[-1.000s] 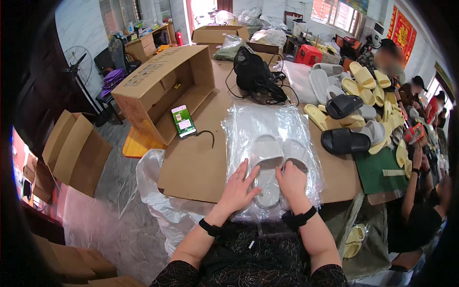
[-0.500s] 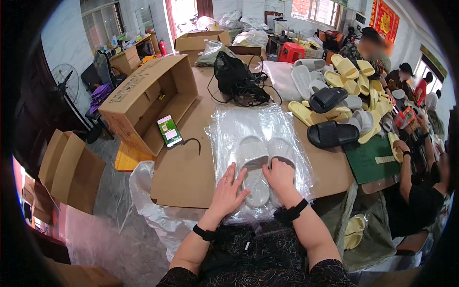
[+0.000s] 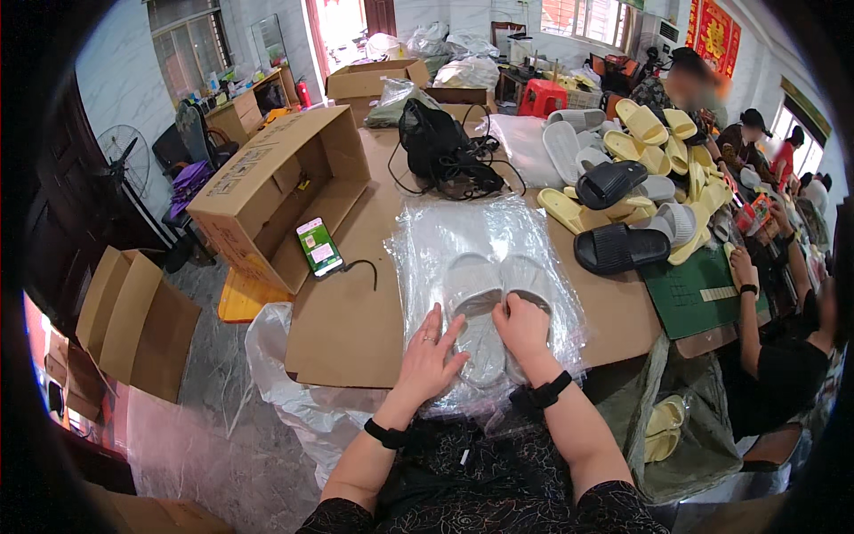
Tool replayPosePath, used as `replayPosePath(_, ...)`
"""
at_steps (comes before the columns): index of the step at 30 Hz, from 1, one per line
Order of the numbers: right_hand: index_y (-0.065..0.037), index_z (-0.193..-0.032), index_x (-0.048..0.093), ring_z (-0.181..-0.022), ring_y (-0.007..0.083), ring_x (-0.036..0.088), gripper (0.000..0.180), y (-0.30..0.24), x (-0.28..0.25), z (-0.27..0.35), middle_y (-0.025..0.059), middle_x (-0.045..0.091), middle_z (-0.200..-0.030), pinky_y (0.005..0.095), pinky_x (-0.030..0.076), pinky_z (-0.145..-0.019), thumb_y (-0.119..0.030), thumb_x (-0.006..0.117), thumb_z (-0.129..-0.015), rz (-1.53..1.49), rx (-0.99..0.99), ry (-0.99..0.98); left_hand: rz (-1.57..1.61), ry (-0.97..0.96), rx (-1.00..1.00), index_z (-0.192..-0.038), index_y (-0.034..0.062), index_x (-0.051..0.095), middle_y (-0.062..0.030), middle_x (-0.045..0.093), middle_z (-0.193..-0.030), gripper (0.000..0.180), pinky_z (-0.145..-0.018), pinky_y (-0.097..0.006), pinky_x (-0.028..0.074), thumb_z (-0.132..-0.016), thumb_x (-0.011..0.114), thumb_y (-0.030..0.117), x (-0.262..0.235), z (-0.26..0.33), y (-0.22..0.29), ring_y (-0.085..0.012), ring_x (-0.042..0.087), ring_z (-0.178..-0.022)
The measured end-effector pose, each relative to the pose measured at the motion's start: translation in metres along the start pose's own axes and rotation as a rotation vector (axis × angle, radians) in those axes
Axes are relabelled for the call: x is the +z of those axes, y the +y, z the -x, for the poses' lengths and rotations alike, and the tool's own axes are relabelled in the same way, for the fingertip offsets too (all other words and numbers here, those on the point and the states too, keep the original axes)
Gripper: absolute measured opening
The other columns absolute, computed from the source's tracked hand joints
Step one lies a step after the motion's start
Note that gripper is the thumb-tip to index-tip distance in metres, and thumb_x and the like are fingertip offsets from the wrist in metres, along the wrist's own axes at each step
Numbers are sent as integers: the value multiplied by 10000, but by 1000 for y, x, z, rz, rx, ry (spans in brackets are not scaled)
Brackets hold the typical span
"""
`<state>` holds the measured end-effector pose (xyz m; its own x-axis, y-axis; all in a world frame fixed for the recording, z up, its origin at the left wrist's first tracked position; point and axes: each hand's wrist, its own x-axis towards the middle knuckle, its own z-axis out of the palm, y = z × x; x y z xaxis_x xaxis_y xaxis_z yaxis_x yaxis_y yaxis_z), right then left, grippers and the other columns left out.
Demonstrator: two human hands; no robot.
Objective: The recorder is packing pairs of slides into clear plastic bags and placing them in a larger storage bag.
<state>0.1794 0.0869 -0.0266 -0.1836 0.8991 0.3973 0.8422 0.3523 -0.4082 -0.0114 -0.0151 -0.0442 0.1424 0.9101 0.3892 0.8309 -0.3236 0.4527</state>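
A pair of light grey slippers, the left slipper (image 3: 474,283) and the right slipper (image 3: 527,274), lies side by side in front of me, toes pointing away. Glossy clear plastic bags (image 3: 436,236) lie around the pair, and film seems to cover it. My left hand (image 3: 429,360) rests at the left slipper's outer edge, fingers spread. Between the two slippers, my right hand (image 3: 525,329) has its fingers curled in a pinch on the film. Its fingertips are partly hidden, and the hand covers part of the right slipper.
An open cardboard box (image 3: 267,196) and a lit phone (image 3: 319,247) stand to the left. Behind the bags sits a black drawstring bag (image 3: 445,147). Yellow, grey and black slippers (image 3: 623,254) are heaped at the right, near a green mat (image 3: 689,294) and a co-worker's arm (image 3: 750,311).
My right fingers have curled in more tightly between the slippers. My left hand has barely moved. The view has shifted slightly, and the co-worker's hand at the mat has moved up.
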Motion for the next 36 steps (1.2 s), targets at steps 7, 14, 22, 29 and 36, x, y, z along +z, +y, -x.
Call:
replayPosePath(7,-62,-773,587,-643,374,650,263,-1,0,1,157,652,-694,514,498,-587,-297,591,-890,-12,0,13,-1,-9,-22,-1501,210,392,-286,235,-1565,657,-1112,-491,334,-925,583,460,0,1,-1,-467,347,-1378)
replayPosePath(14,-51,-768,590,-648,393,644,281,-2,-5,1,175,644,-687,517,499,-606,-302,587,-893,2,23,-27,-12,-38,-24,-1516,182,362,-311,228,-1556,649,-1135,-492,297,-947,549,431,-3,0,3,-464,319,-1399)
replayPosePath(22,-28,-755,597,-638,385,625,253,25,-35,21,195,626,-662,485,489,-609,-253,618,-868,-109,156,65,99,-22,-46,-1535,44,242,-308,253,-1546,844,-1142,-476,291,-912,576,506,-3,-4,2,-454,320,-1400)
replayPosePath(29,36,-1036,603,-874,189,575,194,200,-121,98,105,638,-966,317,473,-840,-109,494,-970,-585,370,741,8,-36,-62,-1528,3,224,-317,283,-1528,882,-1133,-500,288,-903,616,485,-3,3,-2,-470,312,-1396)
replayPosePath(36,-63,-1247,619,-1079,297,631,448,524,-233,347,119,634,-1249,420,503,-909,-380,547,-939,68,919,621,76,23,-6,-1529,13,230,-308,280,-1535,871,-1132,-504,293,-910,594,506,0,-7,1,-460,313,-1403)
